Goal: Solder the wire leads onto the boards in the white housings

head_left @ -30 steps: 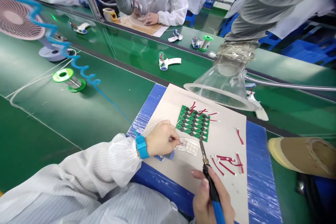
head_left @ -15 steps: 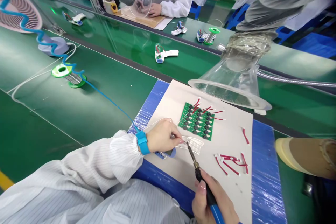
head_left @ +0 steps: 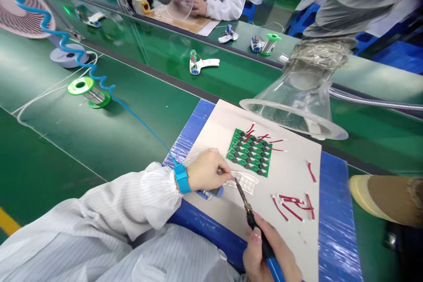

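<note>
From where I'm standing, the circuit board [head_left: 249, 152] is showing bright green beneath its dark components, the red wires [head_left: 292, 200] are popping against the cream mat [head_left: 294, 246], a blue wrist strap [head_left: 181, 178] is banding a white pinstriped sleeve [head_left: 132, 198], and the soldering iron's handle [head_left: 274, 269] is showing blue too.

I read the soldering iron [head_left: 250, 217] as a dull metal shaft set in a smooth blue plastic grip. The green circuit board [head_left: 249, 152] looks glossy and lies on a matt off-white sheet [head_left: 292, 176] over crinkled, shiny blue film [head_left: 335, 216]. Far right, the funnel [head_left: 294, 112] is smooth and clear, glass or plastic I cannot tell. Near left, the sleeve [head_left: 132, 198] is fine-striped white cloth. The bench mat [head_left: 148, 128] is glossy green; the solder spool [head_left: 88, 92] is green plastic wound with bright metal wire.
</note>
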A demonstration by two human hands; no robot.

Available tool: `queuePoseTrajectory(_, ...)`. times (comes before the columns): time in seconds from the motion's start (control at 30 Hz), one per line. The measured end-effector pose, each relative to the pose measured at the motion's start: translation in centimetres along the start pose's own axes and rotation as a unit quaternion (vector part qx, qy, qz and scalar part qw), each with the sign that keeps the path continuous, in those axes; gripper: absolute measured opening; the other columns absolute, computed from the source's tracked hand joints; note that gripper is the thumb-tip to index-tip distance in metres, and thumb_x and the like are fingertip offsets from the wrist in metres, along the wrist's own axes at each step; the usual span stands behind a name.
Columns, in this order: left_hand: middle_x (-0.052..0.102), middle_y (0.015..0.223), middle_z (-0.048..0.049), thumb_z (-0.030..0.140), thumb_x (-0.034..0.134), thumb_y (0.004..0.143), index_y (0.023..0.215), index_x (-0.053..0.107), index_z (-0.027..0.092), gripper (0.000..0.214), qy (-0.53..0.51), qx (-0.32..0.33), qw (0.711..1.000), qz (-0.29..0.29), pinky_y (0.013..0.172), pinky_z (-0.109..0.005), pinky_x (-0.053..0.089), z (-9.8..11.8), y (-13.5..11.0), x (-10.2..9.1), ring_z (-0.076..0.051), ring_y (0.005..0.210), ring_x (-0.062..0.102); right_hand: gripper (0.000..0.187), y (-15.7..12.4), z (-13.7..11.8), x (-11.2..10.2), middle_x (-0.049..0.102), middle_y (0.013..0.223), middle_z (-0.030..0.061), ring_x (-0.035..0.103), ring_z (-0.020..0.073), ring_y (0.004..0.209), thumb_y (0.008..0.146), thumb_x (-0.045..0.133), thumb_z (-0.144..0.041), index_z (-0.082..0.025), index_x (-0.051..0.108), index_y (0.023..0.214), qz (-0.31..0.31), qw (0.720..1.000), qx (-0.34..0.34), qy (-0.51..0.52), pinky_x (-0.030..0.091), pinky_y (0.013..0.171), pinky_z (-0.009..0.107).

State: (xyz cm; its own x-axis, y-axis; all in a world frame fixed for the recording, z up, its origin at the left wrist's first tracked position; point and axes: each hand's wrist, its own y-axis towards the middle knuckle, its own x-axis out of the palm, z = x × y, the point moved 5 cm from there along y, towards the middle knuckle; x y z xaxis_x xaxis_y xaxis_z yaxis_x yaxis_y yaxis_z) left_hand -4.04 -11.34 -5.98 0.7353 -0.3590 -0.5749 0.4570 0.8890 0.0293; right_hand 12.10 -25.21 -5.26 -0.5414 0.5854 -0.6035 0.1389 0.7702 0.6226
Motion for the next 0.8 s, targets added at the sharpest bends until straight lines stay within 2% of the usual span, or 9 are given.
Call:
queuePoseTrajectory(0.17, 0.075, 0.066, -0.0018, 0.011, 0.073, 0.073, 0.069, 0.079, 0.016, 0.009, -0.002, -0.001, 1.000, 0.011, 0.073, -0.025, 0.047, -0.10, -0.06, -0.01, -0.014, 0.068, 0.062, 0.012, -0.71, 0.71, -0.09, 0.072, 0.072, 0.0035, 0.069, 0.0164, 0.061, 0.087, 0.061, -0.020, -0.017, 0.071, 0.093, 0.016, 0.998, 0.062, 0.016, 0.056, 0.064, 0.028)
queuePoseTrajectory(0.43, 0.074, 0.064, -0.0011, 0.011, 0.073, 0.073, 0.068, 0.078, 0.017, 0.010, 0.004, -0.004, 1.000, 0.012, 0.074, -0.025, 0.046, -0.03, -0.14, 0.01, -0.014, 0.068, 0.061, 0.014, -0.57, 0.47, 0.11, 0.070, 0.069, 0.0026, 0.068, 0.0159, 0.060, 0.088, 0.060, -0.025, -0.016, 0.071, 0.090, 0.042, 0.995, 0.086, 0.023, 0.056, 0.065, 0.028)
queuePoseTrajectory(0.6, 0.073, 0.064, -0.0009, 0.010, 0.072, 0.074, 0.068, 0.078, 0.018, 0.012, 0.000, -0.010, 1.000, 0.013, 0.072, -0.024, 0.046, -0.02, -0.13, 0.03, -0.014, 0.068, 0.060, 0.012, -0.74, 0.66, 0.07, 0.072, 0.075, 0.0035, 0.069, 0.0158, 0.062, 0.087, 0.062, -0.021, -0.017, 0.072, 0.092, 0.049, 0.994, 0.091, 0.039, 0.055, 0.064, 0.028)
queuePoseTrajectory(0.8, 0.072, 0.063, -0.0008, 0.012, 0.073, 0.075, 0.068, 0.078, 0.018, 0.011, -0.010, -0.015, 1.000, 0.017, 0.070, -0.024, 0.046, -0.16, -0.23, 0.07, -0.014, 0.068, 0.060, 0.013, -0.98, 1.09, 0.05, 0.072, 0.075, 0.0048, 0.070, 0.0167, 0.064, 0.088, 0.062, -0.024, -0.017, 0.071, 0.094, 0.024, 0.995, 0.092, 0.024, 0.054, 0.063, 0.028)
